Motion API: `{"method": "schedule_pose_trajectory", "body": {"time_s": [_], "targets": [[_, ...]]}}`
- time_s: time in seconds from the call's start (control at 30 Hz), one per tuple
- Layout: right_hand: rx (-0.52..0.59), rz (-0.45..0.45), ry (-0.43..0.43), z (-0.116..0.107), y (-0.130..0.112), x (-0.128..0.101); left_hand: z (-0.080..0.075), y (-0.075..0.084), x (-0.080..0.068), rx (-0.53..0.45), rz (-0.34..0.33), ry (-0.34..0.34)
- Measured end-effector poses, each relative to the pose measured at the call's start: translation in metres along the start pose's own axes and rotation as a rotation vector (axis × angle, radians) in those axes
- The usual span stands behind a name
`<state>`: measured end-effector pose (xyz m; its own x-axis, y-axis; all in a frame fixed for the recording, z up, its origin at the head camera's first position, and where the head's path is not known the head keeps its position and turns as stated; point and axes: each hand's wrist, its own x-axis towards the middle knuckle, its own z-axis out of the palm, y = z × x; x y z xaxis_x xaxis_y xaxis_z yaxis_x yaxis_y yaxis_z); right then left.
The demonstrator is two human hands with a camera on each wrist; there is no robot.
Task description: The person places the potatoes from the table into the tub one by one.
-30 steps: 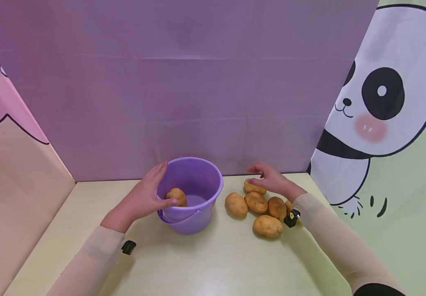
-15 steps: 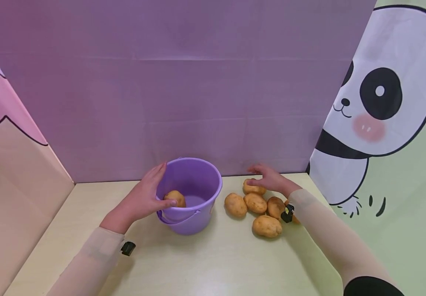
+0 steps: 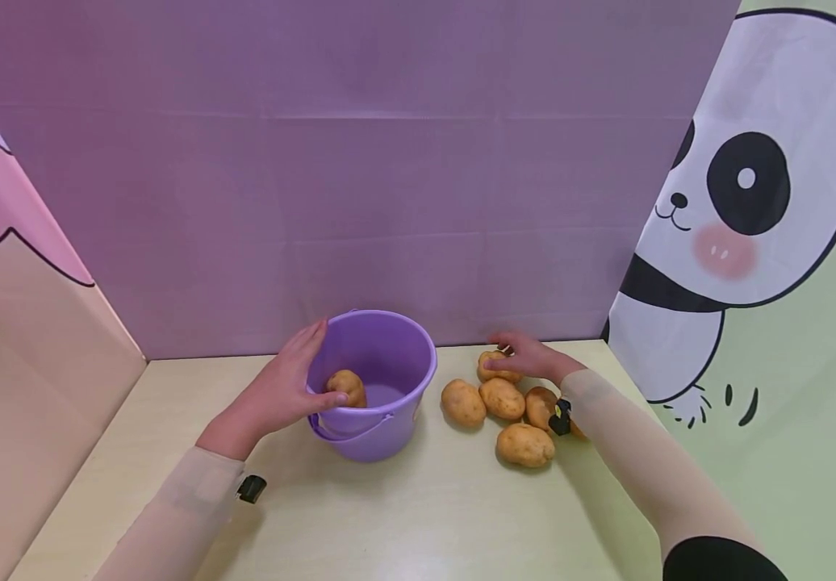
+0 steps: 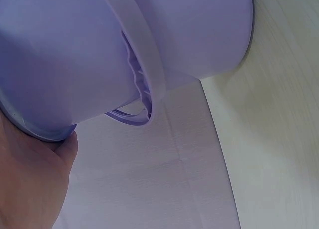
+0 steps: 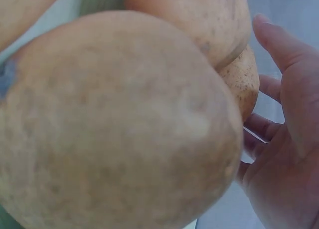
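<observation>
- Purple plastic bucket (image 3: pixel 382 387), near and left: it is steadied by the left hand (image 3: pixel 283 391), whose thumb and fingers curl round the rim; one potato (image 3: pixel 346 386) lies inside, just beyond the thumb.
- Loose potatoes (image 3: pixel 505 399): they lie beneath and just inboard of the right forearm, touching one another.
- Farthest potato (image 3: pixel 496 365): it is covered by the right hand (image 3: pixel 530 355), whose fingers curve over it; a full wrap is advised before lifting, so neighbours are not rolled.

My right hand (image 3: pixel 530 357) covers part of the far potato (image 3: pixel 494 367). My left wrist picture cuts off the purple bucket (image 4: pixel 149 44), and my arm hides one potato.
</observation>
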<state>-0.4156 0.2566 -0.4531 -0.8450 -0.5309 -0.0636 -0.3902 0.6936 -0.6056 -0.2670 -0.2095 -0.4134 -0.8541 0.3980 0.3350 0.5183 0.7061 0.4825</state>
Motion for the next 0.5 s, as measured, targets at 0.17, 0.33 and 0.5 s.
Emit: {"method": "schedule_pose_trajectory", "body": {"time_s": [0.17, 0.33, 0.5], "targets": [[-0.001, 0.018, -0.031, 0.0021, 0.007, 0.0047, 0.0007, 0.0, -0.0006, 0.004, -0.009, 0.002], [0.016, 0.057, -0.046, 0.0058, 0.0102, 0.0062, 0.0012, -0.0001, -0.0005, 0.009, -0.012, 0.006], [0.008, 0.09, -0.051, 0.0087, 0.0072, 0.0063, 0.0014, -0.0005, -0.0006, 0.006, -0.005, 0.008]]}}
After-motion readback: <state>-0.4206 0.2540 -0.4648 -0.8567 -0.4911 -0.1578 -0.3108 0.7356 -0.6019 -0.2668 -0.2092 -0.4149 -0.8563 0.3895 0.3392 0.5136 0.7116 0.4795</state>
